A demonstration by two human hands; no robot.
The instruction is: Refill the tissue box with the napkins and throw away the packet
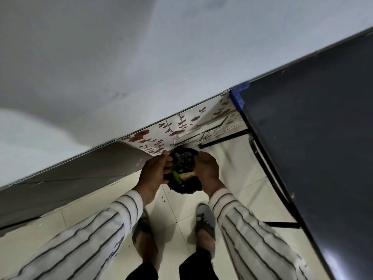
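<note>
Head view, looking steeply down.

Black round bin (182,190) on a pale tiled floor (177,235), set against a floral-printed panel (161,134).

Left hand (154,172) at the bin's left rim, fingers curled in toward the contents. Blurred, so cannot tell whether it pinches anything or only touches.

Right hand (209,171) at the right rim, back of the hand up and fingers bent down out of sight. Cannot tell if it grips the rim.

Packet (182,160): crumpled glossy plastic inside the bin, between the two hands, on the side away from the wrists. Too bunched to give a long axis.

A green strip (176,175) starts by the left fingertips and slants back toward the person. A tan scrap (187,175) lies just beside it, nearer the right hand.

No writing legible anywhere.

Striped sleeves (113,223) cover both wrists. Grey slippers (205,221) below the hands. Dark table (312,138) beyond the right hand.
</note>
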